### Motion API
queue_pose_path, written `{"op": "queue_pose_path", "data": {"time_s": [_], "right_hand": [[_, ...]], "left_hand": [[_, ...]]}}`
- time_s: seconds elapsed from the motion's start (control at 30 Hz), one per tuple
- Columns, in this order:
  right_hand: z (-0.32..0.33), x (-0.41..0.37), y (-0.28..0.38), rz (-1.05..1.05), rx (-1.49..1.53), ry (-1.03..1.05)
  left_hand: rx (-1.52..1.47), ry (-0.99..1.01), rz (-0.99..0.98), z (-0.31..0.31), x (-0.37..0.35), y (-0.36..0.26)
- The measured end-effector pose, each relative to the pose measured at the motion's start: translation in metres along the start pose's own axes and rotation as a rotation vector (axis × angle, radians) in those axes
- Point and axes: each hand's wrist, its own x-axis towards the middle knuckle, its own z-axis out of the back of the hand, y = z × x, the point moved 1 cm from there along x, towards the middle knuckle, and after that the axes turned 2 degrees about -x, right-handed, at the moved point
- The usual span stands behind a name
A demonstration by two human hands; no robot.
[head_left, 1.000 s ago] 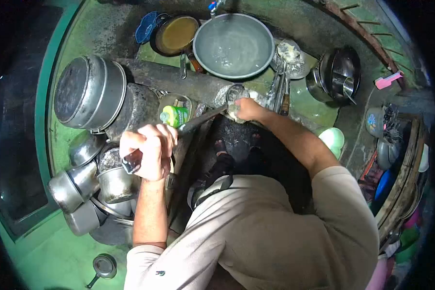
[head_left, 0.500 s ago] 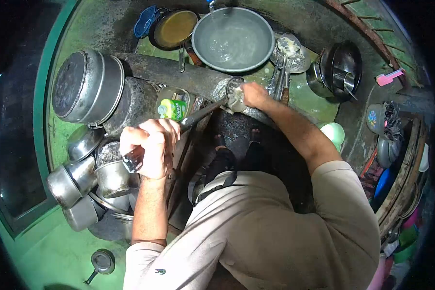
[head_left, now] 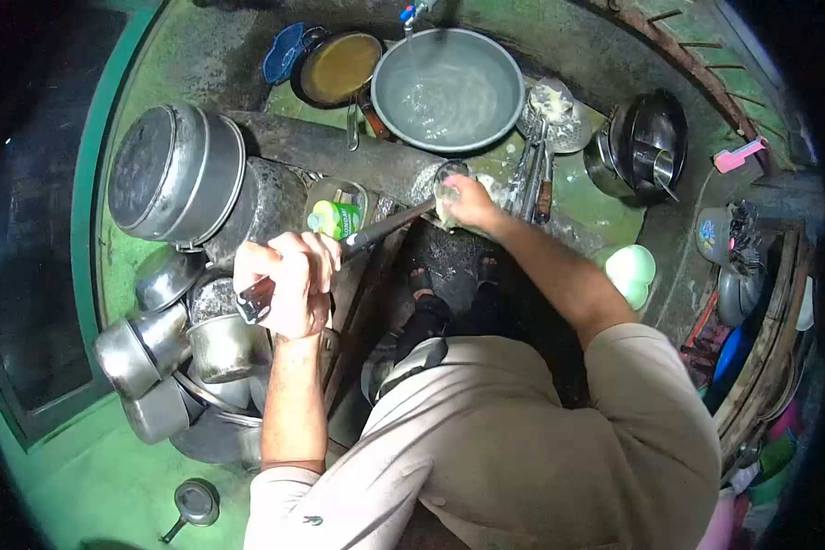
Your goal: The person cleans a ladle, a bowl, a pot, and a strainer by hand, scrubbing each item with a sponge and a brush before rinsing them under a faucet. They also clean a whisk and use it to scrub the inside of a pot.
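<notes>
My left hand (head_left: 289,282) is wrapped round the handle end of a long dark-handled ladle (head_left: 390,225). The ladle slants up and away to the right, its round metal head beside my right hand (head_left: 472,203). That hand is closed on a pale, soapy scrubber (head_left: 445,209), pressed against the ladle near its head; the fingers partly hide it. Just beyond the left hand stands a green dish soap bottle (head_left: 335,220) in a small tub. Several long-handled utensils (head_left: 533,174) lie to the right of the ladle's head, with a foamy skimmer (head_left: 568,124) among them.
A grey basin of water (head_left: 449,96) sits under a blue-handled tap (head_left: 407,16). Left of it is a pan of brownish liquid (head_left: 341,69). Pots (head_left: 179,174) are stacked at the left. Dark woks (head_left: 651,137) and pale green bowls (head_left: 631,273) stand at the right.
The camera view has shifted a little, so the surroundings sit slightly lower. My right hand has shifted slightly at the ladle's head, while my left keeps its hold on the handle.
</notes>
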Motion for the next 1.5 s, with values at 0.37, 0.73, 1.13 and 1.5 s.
{"op": "queue_pose_path", "data": {"time_s": [0.37,0.73,1.13,1.5], "right_hand": [[0.005,0.021,0.008,-0.222,0.055,-0.016],[0.021,0.031,0.007,-0.076,-0.346,-0.276],[0.023,0.016,-0.001,-0.183,-0.476,0.083],[0.022,0.024,0.019,-0.229,-0.322,0.196]], "left_hand": [[0.090,-0.082,0.022,0.011,0.011,0.002],[0.056,-0.115,0.034,0.019,0.015,0.007],[0.050,-0.079,0.028,0.016,0.016,0.011],[0.032,-0.012,0.048,0.014,0.020,0.013]]}}
